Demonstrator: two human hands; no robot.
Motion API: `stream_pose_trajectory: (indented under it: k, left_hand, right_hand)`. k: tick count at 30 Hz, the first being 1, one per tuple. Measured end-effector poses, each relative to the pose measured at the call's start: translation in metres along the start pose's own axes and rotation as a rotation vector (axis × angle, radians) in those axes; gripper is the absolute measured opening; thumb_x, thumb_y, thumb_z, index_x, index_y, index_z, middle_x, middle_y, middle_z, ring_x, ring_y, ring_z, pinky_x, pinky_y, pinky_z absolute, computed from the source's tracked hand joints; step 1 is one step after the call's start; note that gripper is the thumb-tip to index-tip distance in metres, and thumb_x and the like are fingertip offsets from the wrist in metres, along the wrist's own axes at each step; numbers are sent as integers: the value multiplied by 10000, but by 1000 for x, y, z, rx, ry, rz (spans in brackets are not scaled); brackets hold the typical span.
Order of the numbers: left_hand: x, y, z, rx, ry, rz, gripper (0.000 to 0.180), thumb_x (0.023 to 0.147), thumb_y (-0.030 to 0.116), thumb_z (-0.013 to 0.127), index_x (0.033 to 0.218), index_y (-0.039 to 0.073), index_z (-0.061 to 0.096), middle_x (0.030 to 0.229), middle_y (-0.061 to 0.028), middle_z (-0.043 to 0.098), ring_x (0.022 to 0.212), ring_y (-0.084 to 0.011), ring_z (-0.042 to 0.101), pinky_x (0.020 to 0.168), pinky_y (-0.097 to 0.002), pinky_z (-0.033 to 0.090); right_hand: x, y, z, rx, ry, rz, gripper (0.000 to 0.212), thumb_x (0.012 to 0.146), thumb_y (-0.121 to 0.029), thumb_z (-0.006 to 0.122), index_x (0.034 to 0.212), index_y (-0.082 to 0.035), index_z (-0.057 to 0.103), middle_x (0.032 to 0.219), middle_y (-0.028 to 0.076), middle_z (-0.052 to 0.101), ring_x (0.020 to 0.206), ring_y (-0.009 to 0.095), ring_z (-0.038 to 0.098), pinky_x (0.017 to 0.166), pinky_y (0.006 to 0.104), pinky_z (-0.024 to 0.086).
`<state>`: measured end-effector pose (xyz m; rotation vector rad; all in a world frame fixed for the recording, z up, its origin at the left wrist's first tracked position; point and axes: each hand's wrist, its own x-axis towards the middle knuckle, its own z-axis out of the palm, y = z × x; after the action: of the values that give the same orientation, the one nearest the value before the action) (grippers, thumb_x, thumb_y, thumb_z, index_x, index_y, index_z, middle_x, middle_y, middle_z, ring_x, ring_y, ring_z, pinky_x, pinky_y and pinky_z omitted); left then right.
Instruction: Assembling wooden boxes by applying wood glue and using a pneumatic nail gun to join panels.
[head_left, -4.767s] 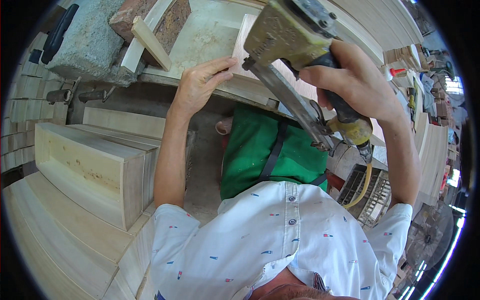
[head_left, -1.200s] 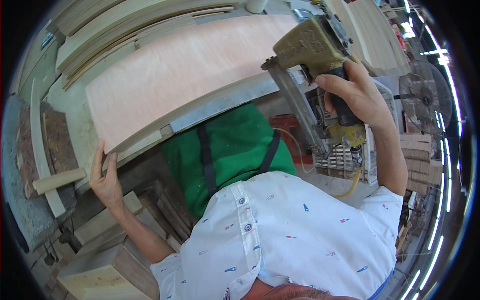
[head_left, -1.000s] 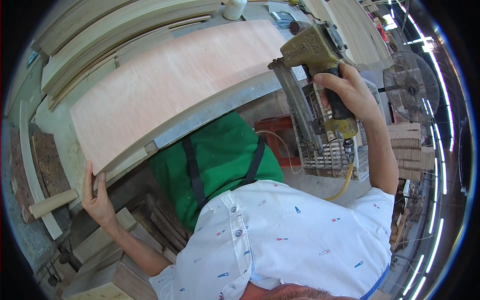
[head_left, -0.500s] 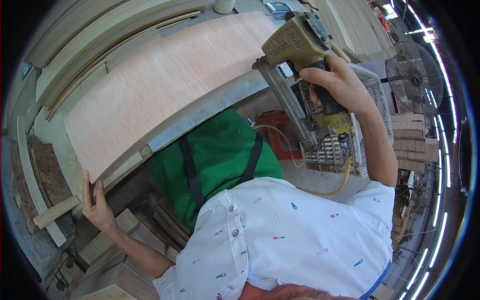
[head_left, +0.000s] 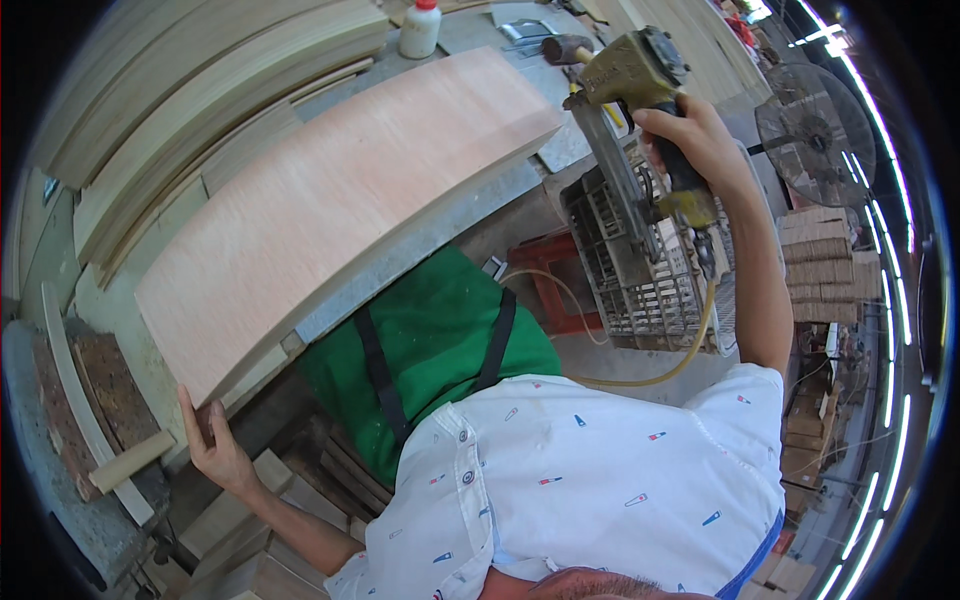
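Pale bench (head_left: 112,312) w/ pinkish panel (head_left: 340,210) — crate (head_left: 640,290), fan (head_left: 817,140) to rt.

1. The head view comes from the left one of two wide fisheye cameras worn side by side on the person's head.
2. It looks steeply down, close above the white cotton shirt with small printed motifs (head_left: 590,470), which fills the lower middle.
3. The long, pale-pink wooden panel (head_left: 340,215) lies farther off, left of centre.
4. Both the left hand (head_left: 222,455) and the right hand (head_left: 703,148) fall within its field.
5. The view is upright and unmirrored; straight edges bend toward its dark, rounded border.
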<state>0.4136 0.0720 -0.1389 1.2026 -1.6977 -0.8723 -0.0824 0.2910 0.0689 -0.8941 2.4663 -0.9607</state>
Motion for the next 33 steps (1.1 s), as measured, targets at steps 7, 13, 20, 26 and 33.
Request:
stream_pose_trajectory:
  k: [7, 13, 20, 26, 33]
  left_hand:
    - [-27, 27, 25, 8, 194, -34, 497, 902, 36, 541, 1376, 24, 392, 1242, -151, 525, 1119, -220, 515, 950, -341, 408]
    - [-69, 44, 43, -103, 108, -230, 384, 899, 10, 521, 1278, -22, 464, 1222, -160, 549, 1116, -230, 539, 951, -331, 418]
    - [-69, 85, 114, -432, -265, -464, 408, 862, -37, 541, 1265, -20, 477, 1204, -157, 567, 1089, -211, 562, 938, -306, 429]
    - [-68, 94, 143, -502, -396, -533, 450, 866, -22, 547, 1299, -29, 427, 1270, -158, 516, 1125, -205, 533, 959, -303, 411]
    - [-86, 87, 142, -473, -455, -632, 431, 870, -4, 556, 1282, -45, 437, 1251, -158, 525, 1107, -205, 543, 959, -302, 412]
  right_hand:
    - [106, 61, 0, -194, 40, 38, 287, 752, -206, 649, 873, 38, 558, 672, 64, 584, 549, 128, 576, 496, 263, 466]
    - [159, 57, 21, -163, -53, 53, 228, 735, -188, 634, 766, 29, 572, 650, 56, 581, 513, 124, 567, 478, 269, 480]
    - [193, 44, 30, -134, -244, -81, 240, 744, -199, 642, 742, 29, 568, 631, 54, 573, 494, 123, 568, 423, 271, 458]
    - [211, 17, 36, -167, -280, -233, 229, 812, -202, 637, 816, 13, 558, 623, 35, 556, 470, 92, 526, 423, 239, 441]
    - [237, 40, 42, -243, -176, -160, 243, 827, -218, 632, 763, 7, 567, 612, 34, 560, 461, 93, 533, 417, 238, 441]
